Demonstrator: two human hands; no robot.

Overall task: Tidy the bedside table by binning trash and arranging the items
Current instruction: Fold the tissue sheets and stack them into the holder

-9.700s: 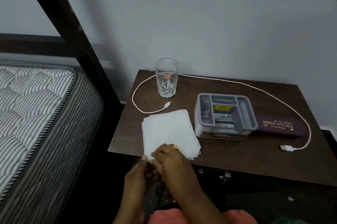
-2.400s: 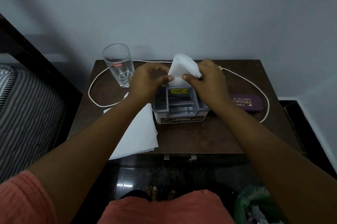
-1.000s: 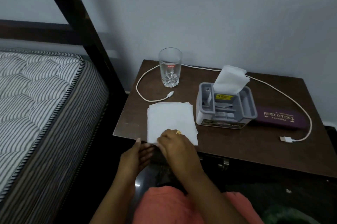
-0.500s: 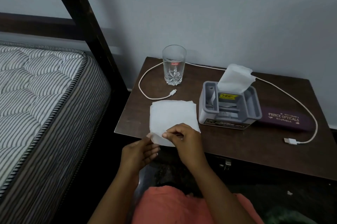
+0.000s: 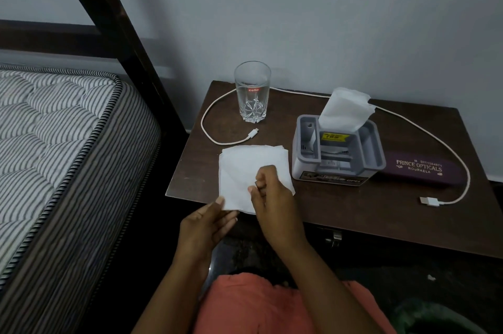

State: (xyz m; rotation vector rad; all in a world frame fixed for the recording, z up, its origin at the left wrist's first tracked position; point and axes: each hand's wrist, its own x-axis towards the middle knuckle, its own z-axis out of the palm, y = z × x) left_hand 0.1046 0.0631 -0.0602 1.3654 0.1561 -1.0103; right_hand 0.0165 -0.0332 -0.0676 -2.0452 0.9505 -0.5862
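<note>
A stack of white tissues [image 5: 245, 167] lies at the front left of the dark wooden bedside table [image 5: 353, 214]. My right hand [image 5: 272, 197] pinches the top tissue near its front edge. My left hand [image 5: 206, 222] holds the stack's front corner from below, thumb on top. A grey plastic organiser [image 5: 337, 154] stands mid-table with a folded tissue [image 5: 344, 109] sticking up out of it. Behind it a white charging cable [image 5: 217, 140] loops across the table. A clear empty glass [image 5: 252, 91] stands at the back left.
A purple spectacle case [image 5: 422, 170] lies right of the organiser, with the cable's USB plug [image 5: 428, 201] in front of it. A striped mattress [image 5: 54, 143] and dark bed post [image 5: 122, 34] are on the left. A green bin bag [image 5: 435, 317] shows at bottom right.
The camera has moved in slightly. My right hand has lifted the front edge of the top tissue, and my left hand has closed up under the stack's front corner.
</note>
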